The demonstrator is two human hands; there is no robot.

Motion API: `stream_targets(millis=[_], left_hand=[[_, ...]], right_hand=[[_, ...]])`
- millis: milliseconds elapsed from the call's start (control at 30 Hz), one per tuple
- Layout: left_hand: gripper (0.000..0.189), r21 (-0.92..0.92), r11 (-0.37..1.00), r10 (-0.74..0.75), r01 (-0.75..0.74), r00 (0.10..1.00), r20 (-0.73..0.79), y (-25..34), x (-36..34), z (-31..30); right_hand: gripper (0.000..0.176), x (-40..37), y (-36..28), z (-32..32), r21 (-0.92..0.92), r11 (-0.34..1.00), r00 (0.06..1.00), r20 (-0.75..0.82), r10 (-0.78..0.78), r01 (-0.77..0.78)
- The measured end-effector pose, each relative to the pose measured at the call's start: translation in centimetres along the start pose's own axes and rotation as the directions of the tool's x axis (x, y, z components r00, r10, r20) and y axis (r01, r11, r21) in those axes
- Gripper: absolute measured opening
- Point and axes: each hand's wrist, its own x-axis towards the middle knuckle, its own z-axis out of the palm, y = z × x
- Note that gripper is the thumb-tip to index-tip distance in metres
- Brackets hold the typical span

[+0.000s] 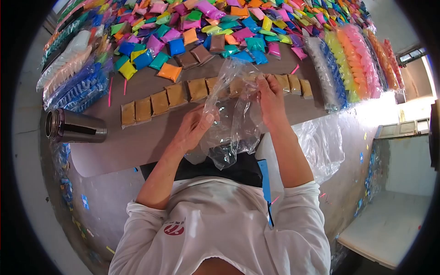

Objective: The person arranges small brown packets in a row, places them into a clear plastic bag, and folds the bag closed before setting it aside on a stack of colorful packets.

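Note:
A crumpled clear plastic bag [234, 121] hangs between my hands, above the table's near edge. My right hand [271, 97] pinches the bag near its upper right part. Lower down, my left hand [198, 126] has its fingers closed on the bag's left side; some fingertips are hidden. Behind the bag, a row of light brown packets [159, 102] lies across the table, and the bag partly covers the middle ones. No contents can be made out inside the bag.
A heap of small colourful packets [215, 27] covers the table's far side. Long clear bags of packets stand at left [85, 89] and right [355, 62]. A metal flask [82, 127] lies at the left edge. More clear plastic [323, 146] hangs at right.

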Motion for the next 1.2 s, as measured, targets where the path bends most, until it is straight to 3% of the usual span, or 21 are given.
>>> stream_targets(millis=[100, 200, 267, 333, 400, 500, 700, 800, 900, 967, 1033, 1133, 1200], left_hand=[[0.051, 0.148, 0.989, -0.029, 0.031, 0.999, -0.017, -0.1, 0.1, -0.1], [0.048, 0.309, 0.951, 0.015, 0.001, 0.999, -0.051, -0.4, 0.3, 0.2], [0.046, 0.329, 0.944, 0.045, -0.016, 0.996, -0.083, 0.0, 0.3, 0.5], [0.046, 0.334, 0.942, 0.037, -0.008, 0.996, -0.079, -0.3, 0.3, 0.4], [0.045, 0.351, 0.937, 0.033, -0.006, 0.997, -0.073, -0.4, 0.4, 0.4], [0.047, 0.386, 0.922, 0.022, 0.005, 0.998, -0.066, -0.2, 0.4, 0.2], [0.052, 0.298, 0.953, -0.019, 0.046, 0.996, -0.093, -0.6, 0.3, 0.1], [0.053, 0.305, 0.950, -0.038, 0.065, 0.995, -0.094, -0.3, 0.2, 0.0], [0.054, 0.291, 0.952, -0.072, 0.098, 0.992, -0.099, -0.6, 0.1, 0.0], [0.055, 0.263, 0.953, -0.133, 0.151, 0.987, -0.085, -0.9, 0.0, -0.3], [0.056, 0.216, 0.972, -0.073, 0.089, 0.994, -0.083, -1.1, 0.1, 0.0], [0.057, 0.246, 0.967, -0.045, 0.058, 0.997, -0.057, -1.1, 0.2, 0.1], [0.057, 0.323, 0.945, -0.041, 0.056, 0.998, -0.056, -0.8, 0.2, 0.2]], right_hand=[[0.019, 0.6, 0.9, -0.2, 0.081, 0.995, 0.996, -0.058, 0.064, -0.059], [0.035, -0.8, -1.2, 0.3, 0.035, 0.993, 0.979, -0.166, 0.118, -0.114], [0.051, -0.8, 0.0, -0.8, -0.264, 0.961, 0.975, -0.179, -0.135, 0.085], [0.066, -1.5, -0.6, -0.6, -0.609, 0.766, 0.929, -0.123, -0.348, 0.206], [0.079, -4.0, -2.6, 1.4, -0.901, 0.379, 0.874, 0.002, -0.486, 0.213], [0.079, -6.2, -2.6, 4.0, -0.952, 0.223, 0.913, 0.107, -0.394, 0.208], [0.049, -5.1, 0.5, 3.2, -0.948, 0.310, 0.966, -0.008, -0.257, 0.074], [0.033, -4.9, 0.5, 2.2, -0.962, 0.252, 0.958, 0.028, -0.285, 0.103], [0.023, -4.9, -0.3, 0.6, -0.907, 0.415, 0.973, -0.028, -0.229, 0.071], [0.020, -4.2, -0.4, -1.6, -0.713, 0.701, 0.985, -0.139, -0.103, -0.028], [0.019, -4.2, -1.3, -2.9, -0.465, 0.880, 0.986, -0.167, 0.019, -0.096], [0.022, -5.0, -3.1, -4.4, -0.143, 0.979, 0.984, -0.122, 0.132, -0.149], [0.024, -5.3, -3.2, -5.2, -0.185, 0.970, 0.982, -0.133, 0.135, -0.158]])
